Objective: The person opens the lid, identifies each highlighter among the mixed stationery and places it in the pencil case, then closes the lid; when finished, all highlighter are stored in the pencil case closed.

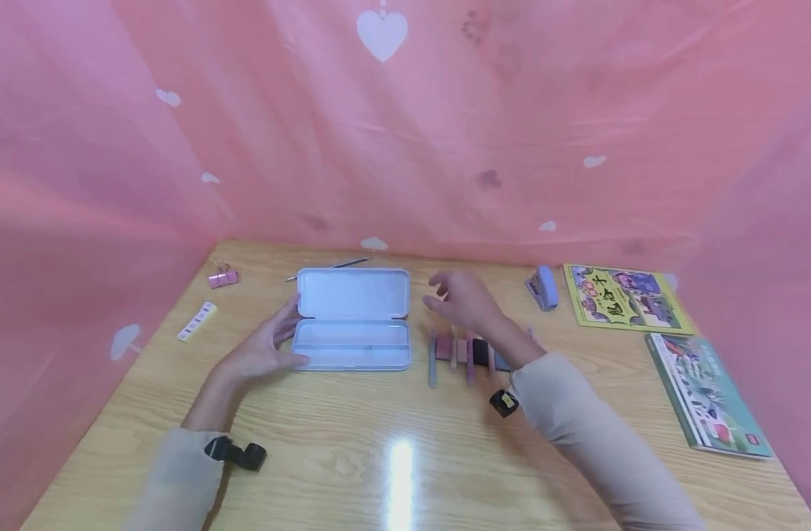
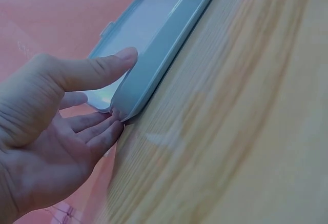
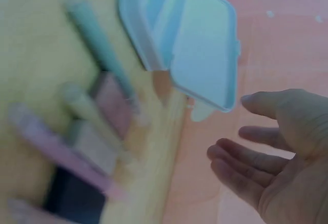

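Head view: pencil case [image 1: 354, 293] seemingly being steadied, seven o'clock of centre.
Left hand [image 1: 266, 349]: being rested against it, fingers extended.
Right hand [image 1: 468, 301]: being held apart, empty.
Pens [image 1: 470, 363]: pinch likely being needed next.

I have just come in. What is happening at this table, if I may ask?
A person is busy with an open, pale-blue, rectangular plastic-looking case. The left-hand grip touches its left side. The right-hand grip holds nothing and hovers beside the case's right side. To the case's right, slim pastel pens and small rectangular blocks lie on the wood-grained table.
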Action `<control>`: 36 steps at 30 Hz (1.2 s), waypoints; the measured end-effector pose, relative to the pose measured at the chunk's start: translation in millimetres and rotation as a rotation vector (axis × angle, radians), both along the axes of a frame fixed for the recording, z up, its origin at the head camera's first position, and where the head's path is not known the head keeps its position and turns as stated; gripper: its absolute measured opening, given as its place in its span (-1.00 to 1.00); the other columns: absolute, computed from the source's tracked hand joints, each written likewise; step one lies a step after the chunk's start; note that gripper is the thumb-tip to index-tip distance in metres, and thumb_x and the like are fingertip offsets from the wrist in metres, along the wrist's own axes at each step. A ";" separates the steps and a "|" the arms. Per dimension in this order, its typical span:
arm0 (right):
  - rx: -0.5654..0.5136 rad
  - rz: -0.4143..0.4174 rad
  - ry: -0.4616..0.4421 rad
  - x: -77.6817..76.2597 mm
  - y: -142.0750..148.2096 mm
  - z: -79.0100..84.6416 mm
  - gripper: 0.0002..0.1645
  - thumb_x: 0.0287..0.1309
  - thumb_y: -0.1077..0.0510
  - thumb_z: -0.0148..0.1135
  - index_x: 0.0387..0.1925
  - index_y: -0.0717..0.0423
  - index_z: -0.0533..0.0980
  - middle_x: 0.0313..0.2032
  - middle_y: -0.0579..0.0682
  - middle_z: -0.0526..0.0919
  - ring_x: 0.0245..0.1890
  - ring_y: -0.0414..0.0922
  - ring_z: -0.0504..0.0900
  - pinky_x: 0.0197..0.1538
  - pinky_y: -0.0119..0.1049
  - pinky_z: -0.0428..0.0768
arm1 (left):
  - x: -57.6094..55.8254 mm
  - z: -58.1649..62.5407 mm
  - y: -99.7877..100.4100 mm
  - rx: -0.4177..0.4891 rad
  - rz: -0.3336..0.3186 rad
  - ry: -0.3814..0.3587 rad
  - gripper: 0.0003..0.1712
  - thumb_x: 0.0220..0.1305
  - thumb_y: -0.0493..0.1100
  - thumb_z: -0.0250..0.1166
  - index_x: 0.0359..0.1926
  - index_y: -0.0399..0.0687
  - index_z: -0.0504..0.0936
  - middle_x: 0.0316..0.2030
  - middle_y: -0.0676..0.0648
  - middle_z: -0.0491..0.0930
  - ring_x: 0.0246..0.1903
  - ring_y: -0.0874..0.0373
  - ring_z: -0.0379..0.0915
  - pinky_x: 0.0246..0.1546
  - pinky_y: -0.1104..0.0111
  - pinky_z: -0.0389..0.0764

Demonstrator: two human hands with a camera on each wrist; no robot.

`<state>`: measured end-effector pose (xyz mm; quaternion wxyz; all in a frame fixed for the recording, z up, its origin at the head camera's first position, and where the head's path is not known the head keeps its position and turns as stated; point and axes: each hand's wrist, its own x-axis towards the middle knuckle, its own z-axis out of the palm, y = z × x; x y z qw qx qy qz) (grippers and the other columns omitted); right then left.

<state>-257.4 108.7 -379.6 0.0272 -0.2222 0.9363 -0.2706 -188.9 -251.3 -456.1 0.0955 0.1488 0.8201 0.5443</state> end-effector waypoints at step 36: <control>-0.247 -0.135 0.013 14.4 -15.0 -4.8 -0.71 0.09 0.21 0.24 -0.12 0.20 0.61 -0.36 0.09 0.69 -0.36 -0.03 0.69 -0.37 -0.27 0.68 | -4.8 -6.7 -3.4 0.017 0.005 0.006 0.30 -0.11 -0.24 0.52 0.48 0.26 -0.19 0.40 -0.17 0.09 0.35 -0.18 0.08 0.36 -0.01 0.16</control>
